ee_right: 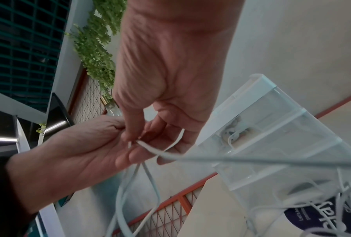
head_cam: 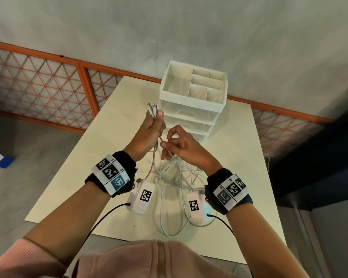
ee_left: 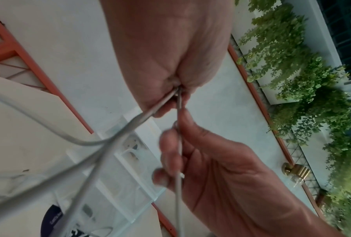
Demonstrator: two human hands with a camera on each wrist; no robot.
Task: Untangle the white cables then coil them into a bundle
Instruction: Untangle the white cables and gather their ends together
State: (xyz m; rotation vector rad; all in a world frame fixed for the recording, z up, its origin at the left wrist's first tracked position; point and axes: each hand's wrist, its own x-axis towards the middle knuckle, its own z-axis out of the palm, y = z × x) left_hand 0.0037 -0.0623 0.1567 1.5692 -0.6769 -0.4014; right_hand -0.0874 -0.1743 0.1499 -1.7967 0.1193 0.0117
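Table under my hands, drawer organizer just beyond them. White cables lie tangled below my wrists. My left hand fists several strands, plug ends sticking out above. My right hand beside it pinches one strand.

Pink sleeves; black wristbands with white coded tags

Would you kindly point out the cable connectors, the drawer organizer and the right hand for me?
cable connectors (head_cam: 153, 107), head view, on the plug tips above the left fist.
drawer organizer (head_cam: 191, 106), head view, on its front wall.
right hand (head_cam: 181, 146), head view, on the back of the hand.
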